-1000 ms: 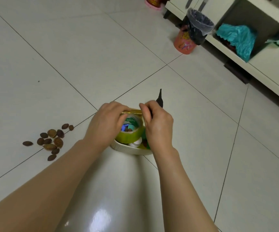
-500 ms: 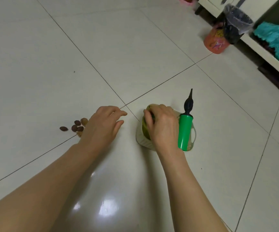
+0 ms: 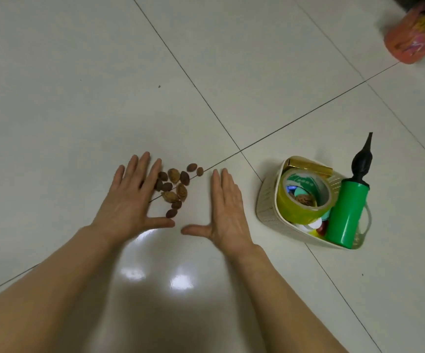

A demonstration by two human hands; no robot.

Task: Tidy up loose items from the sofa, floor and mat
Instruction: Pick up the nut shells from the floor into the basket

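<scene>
Both hands leave the basket and frame the scattered pits

Right hand has let go of the basket, now well to the right with tape roll and green balloon pump aboard; it and the left hand lie flat, fingers straight, holding nothing, flanking the fruit pits on the floor (a scoop seems next).

Under both hands the pale tiled floor is glossy and smooth, mirroring ceiling lights. Between the hands lie rough, matt, wrinkled brown fruit pits. Right of the right hand, a cream perforated plastic basket holds a shiny yellow-green tape roll and a smooth green plastic pump.
</scene>
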